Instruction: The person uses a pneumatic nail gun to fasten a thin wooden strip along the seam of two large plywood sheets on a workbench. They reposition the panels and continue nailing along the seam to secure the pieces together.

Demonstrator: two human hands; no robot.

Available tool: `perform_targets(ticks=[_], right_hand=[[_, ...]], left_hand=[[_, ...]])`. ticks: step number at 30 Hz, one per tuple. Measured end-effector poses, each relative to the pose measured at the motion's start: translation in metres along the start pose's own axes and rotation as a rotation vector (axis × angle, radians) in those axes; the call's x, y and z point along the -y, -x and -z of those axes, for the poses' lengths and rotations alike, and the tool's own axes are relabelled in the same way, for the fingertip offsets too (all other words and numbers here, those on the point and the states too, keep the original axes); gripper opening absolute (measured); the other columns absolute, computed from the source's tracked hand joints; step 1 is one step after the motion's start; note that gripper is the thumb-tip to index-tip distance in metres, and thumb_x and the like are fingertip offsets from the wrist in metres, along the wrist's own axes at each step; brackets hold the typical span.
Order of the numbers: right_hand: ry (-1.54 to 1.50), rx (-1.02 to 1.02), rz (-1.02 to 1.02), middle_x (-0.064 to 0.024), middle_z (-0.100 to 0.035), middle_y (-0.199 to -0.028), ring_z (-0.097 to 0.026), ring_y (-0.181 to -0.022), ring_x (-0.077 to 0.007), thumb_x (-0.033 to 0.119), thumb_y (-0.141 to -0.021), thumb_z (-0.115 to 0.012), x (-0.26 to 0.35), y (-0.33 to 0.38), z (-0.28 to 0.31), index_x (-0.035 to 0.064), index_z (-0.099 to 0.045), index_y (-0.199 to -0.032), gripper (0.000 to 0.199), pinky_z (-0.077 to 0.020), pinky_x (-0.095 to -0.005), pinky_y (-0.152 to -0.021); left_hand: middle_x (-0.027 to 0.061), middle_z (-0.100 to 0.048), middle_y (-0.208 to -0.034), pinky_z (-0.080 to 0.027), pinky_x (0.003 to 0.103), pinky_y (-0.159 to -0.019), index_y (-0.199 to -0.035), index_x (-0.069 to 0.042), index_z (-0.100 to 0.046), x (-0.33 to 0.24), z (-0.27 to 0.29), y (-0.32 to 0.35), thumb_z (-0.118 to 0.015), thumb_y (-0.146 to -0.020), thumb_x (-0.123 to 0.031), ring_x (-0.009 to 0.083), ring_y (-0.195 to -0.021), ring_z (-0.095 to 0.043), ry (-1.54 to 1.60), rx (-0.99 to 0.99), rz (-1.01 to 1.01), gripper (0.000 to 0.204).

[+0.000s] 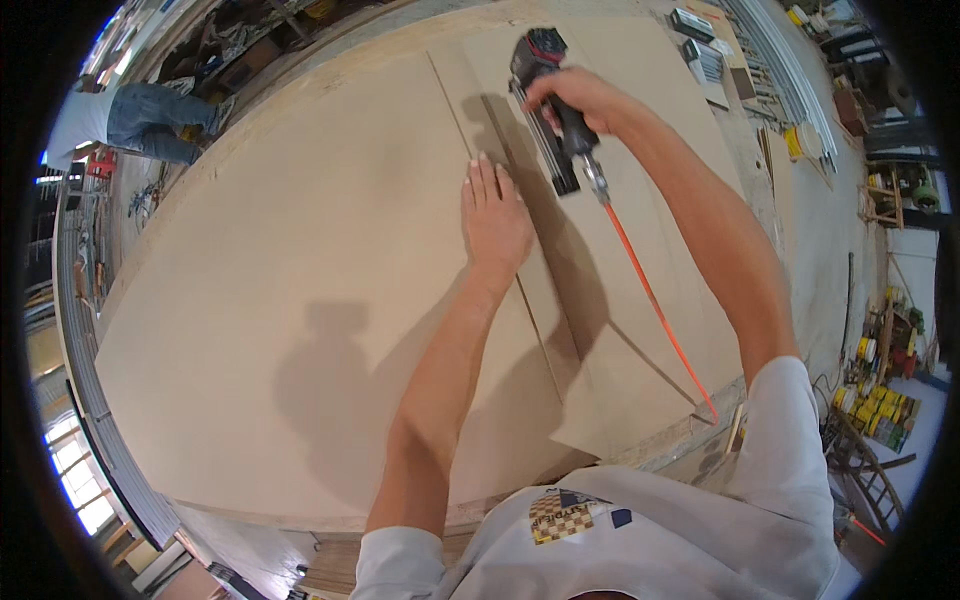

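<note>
My right hand (588, 98) is closed around the handle of a black pneumatic nail gun (537, 55), raised above the panel. An orange air hose (651, 290) runs from the fitting at its handle end toward the near right edge. My left hand (497, 220) lies flat, fingers stretched forward, on a long thin strip (543, 310) of the same beige colour as the large panel (230, 250) beneath. The strip runs from far to near, to the left of the nail gun, whose shadow falls beside it.
Small boxes (692, 25) and wood pieces lie at the far right edge of the work surface. Long metal profiles (785, 75) stand beyond them. Another person in jeans (155, 115) is at the far left. Yellow containers (880, 410) sit at the right.
</note>
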State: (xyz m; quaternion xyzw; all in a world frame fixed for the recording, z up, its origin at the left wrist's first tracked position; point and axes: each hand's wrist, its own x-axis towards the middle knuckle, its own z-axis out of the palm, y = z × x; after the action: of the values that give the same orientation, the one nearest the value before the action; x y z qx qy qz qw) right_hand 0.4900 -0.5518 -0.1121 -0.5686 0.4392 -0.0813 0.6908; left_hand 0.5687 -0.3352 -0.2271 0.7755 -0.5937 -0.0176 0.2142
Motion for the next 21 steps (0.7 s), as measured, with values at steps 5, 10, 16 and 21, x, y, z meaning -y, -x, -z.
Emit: perform_targets(ticks=[5, 10, 16, 21], right_hand=[[0.109, 0.015, 0.123, -0.0113, -0.065, -0.07, -0.061, -0.06, -0.0184, 0.01, -0.08, -0.067, 0.048, -0.091, -0.022, 0.0008, -0.065, -0.066, 0.018, -0.0498, -0.0345, -0.06], [0.101, 0.003, 0.105, -0.0095, -0.064, -0.069, -0.059, -0.058, -0.0162, 0.012, -0.085, -0.067, 0.047, -0.139, -0.027, -0.002, -0.068, -0.079, 0.015, -0.0517, -0.0312, -0.06], [0.157, -0.056, 0.061, -0.0068, -0.062, -0.07, -0.056, -0.06, -0.0136, 0.011, -0.086, -0.066, 0.048, -0.15, -0.039, -0.0055, -0.069, -0.088, 0.017, -0.0493, -0.0289, -0.055], [0.273, -0.032, 0.04, -0.0095, -0.07, -0.084, -0.051, -0.055, -0.0081, 0.01, -0.084, -0.066, 0.055, -0.149, -0.036, 0.0001, -0.067, -0.085, 0.01, -0.0485, -0.0258, -0.053]], left_hand=[[0.0261, -0.029, -0.163, -0.026, 0.052, -0.123, -0.148, 0.008, -0.041, 0.008, -0.001, 0.005, -0.055, -0.092, -0.011, 0.0419, -0.152, -0.027, 0.076, 0.031, -0.006, 0.06], [0.0261, -0.027, -0.164, -0.024, 0.053, -0.124, -0.15, 0.008, -0.039, 0.001, -0.002, 0.005, -0.056, -0.091, -0.011, 0.0421, -0.154, -0.024, 0.136, 0.054, 0.016, 0.064], [0.0264, -0.025, -0.165, -0.019, 0.053, -0.126, -0.149, 0.01, -0.039, 0.012, -0.005, 0.004, -0.05, -0.093, -0.013, 0.0415, -0.155, -0.021, 0.15, 0.033, 0.024, 0.062], [0.0268, -0.026, -0.165, -0.018, 0.052, -0.127, -0.148, 0.01, -0.04, 0.01, -0.004, 0.0, -0.049, -0.093, -0.014, 0.0411, -0.156, -0.019, 0.129, 0.066, 0.023, 0.061]])
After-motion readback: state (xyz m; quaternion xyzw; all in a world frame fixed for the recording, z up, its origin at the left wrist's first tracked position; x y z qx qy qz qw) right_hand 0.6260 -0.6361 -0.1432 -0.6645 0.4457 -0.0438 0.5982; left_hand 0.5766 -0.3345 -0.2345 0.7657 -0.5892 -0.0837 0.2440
